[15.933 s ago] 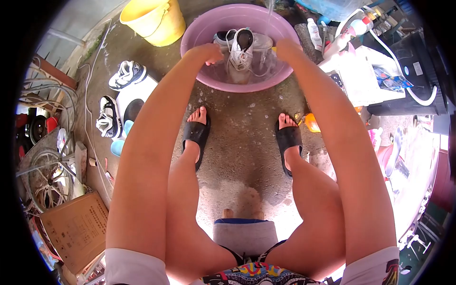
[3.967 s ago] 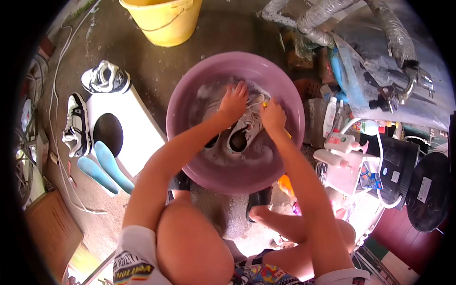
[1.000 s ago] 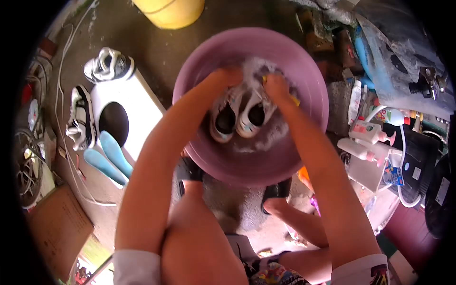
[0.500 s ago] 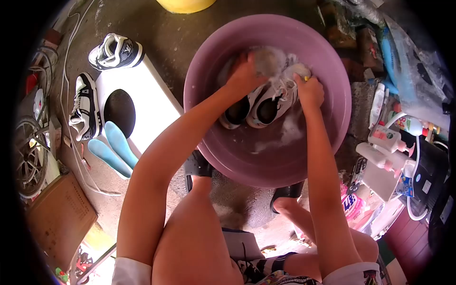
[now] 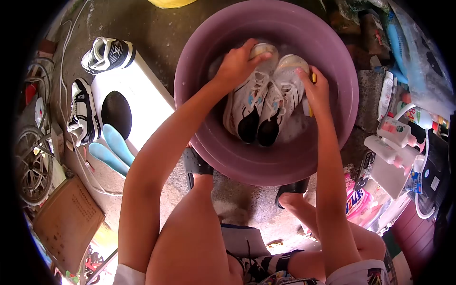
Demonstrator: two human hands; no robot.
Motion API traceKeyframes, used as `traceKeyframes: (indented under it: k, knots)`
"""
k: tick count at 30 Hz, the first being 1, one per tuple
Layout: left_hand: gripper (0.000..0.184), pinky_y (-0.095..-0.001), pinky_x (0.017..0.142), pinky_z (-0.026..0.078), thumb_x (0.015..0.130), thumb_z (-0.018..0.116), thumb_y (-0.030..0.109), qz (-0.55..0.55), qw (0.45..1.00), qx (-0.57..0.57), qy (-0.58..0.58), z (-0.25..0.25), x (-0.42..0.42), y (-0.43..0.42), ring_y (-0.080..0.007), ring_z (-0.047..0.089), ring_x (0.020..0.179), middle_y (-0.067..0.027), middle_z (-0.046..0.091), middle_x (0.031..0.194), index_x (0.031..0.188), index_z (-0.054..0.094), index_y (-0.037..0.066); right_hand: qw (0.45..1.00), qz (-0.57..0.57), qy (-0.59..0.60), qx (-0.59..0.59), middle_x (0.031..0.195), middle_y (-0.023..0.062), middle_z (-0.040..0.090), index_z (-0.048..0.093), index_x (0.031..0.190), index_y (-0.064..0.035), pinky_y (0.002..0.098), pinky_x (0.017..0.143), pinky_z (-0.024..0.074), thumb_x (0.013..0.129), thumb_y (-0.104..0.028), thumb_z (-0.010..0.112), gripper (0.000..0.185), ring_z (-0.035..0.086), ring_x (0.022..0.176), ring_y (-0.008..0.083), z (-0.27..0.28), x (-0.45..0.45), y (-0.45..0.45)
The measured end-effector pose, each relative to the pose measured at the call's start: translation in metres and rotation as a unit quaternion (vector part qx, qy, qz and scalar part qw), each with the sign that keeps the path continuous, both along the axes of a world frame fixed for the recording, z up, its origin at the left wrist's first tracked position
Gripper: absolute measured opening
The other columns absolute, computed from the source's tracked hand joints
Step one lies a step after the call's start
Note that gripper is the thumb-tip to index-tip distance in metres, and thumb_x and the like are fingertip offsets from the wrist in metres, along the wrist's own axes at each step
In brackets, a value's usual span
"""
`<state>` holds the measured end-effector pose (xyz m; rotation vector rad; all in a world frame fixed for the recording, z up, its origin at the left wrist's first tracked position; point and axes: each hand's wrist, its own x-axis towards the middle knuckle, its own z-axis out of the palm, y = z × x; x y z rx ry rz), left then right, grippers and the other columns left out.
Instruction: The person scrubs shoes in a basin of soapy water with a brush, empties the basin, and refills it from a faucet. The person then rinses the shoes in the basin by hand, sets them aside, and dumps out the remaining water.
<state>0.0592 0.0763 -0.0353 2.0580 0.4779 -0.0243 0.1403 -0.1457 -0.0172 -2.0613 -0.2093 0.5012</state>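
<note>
Two white sneakers with black linings, a left one (image 5: pixel 251 102) and a right one (image 5: pixel 281 97), sit side by side in a purple basin (image 5: pixel 266 173) of sudsy water. Their toes point away from me and their laces are loose. My left hand (image 5: pixel 239 65) grips the toe of the left sneaker, thumb across it. At the toe of the right sneaker, my right hand (image 5: pixel 317 92) is closed around a yellow-and-white scrub brush (image 5: pixel 308 107), mostly hidden by the palm. Its thumb lies against the shoe.
Left of the basin, a white box (image 5: pixel 147 99) with a round dark hole stands beside black-and-white sneakers (image 5: pixel 84 111) and two blue insoles (image 5: pixel 114 149). Pump bottles (image 5: pixel 396 130) and a pink detergent bag (image 5: pixel 357 202) are on the right. A yellow container (image 5: pixel 171 2) shows at the top.
The sneakers have come up clearer of the suds, with their heels swung toward me. My left hand has shifted onto the left toe. The basin sits slightly higher in view.
</note>
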Motion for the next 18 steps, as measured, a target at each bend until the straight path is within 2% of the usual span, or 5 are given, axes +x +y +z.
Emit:
traceKeyframes:
  k: [4,6,13,16,18]
  knots:
    - [0.049,-0.0384,0.080,0.052,0.089,0.066,0.046,0.009,0.999,-0.028,-0.012,0.029,-0.011,-0.004,-0.0297,0.069,0.092,-0.0185,0.069,0.096,0.114,0.058,0.005,0.996,-0.010,-0.067,-0.064,0.071,0.0079,0.062,0.065,0.091,0.0034,0.0271,0.062,0.0449,0.081,-0.035,0.077,0.042,0.053,0.064,0.0129,0.049,-0.016,0.010]
    - [0.039,-0.0423,0.075,0.052,0.088,0.066,0.041,0.033,0.998,-0.027,-0.055,0.033,-0.016,-0.007,-0.0356,0.067,0.088,-0.0157,0.070,0.091,0.108,0.060,0.008,0.994,-0.013,-0.029,-0.102,0.065,0.0077,0.059,0.062,0.084,0.0040,0.0277,0.059,0.0431,0.079,-0.036,0.080,0.044,0.049,0.061,0.0117,0.064,-0.022,0.012]
    - [0.028,-0.0405,0.074,0.052,0.086,0.070,0.024,0.013,0.987,-0.050,-0.150,0.028,-0.028,-0.001,-0.0348,0.067,0.086,-0.0136,0.070,0.092,0.106,0.059,0.008,0.981,0.028,-0.138,-0.133,0.069,0.0091,0.059,0.061,0.083,0.0030,0.0288,0.059,0.0436,0.079,-0.028,0.079,0.036,0.050,0.060,0.0164,0.075,-0.036,0.013]
    - [0.030,-0.0348,0.074,0.053,0.085,0.073,0.020,-0.016,0.986,-0.041,-0.162,0.031,-0.032,0.005,-0.0245,0.069,0.084,-0.0124,0.069,0.094,0.107,0.058,0.005,0.987,0.038,-0.131,-0.080,0.074,0.0098,0.063,0.062,0.086,0.0023,0.0296,0.061,0.0459,0.079,-0.025,0.078,0.032,0.056,0.062,0.0191,0.072,-0.037,0.015]
    - [0.031,-0.0389,0.073,0.052,0.083,0.073,0.025,-0.025,0.990,-0.011,-0.140,0.039,-0.036,0.004,-0.0345,0.067,0.088,-0.0153,0.068,0.093,0.102,0.059,0.006,0.986,0.050,-0.146,-0.062,0.076,0.0112,0.065,0.064,0.088,0.0020,0.0302,0.063,0.0476,0.079,-0.024,0.077,0.031,0.060,0.065,0.0188,0.072,-0.042,0.013]
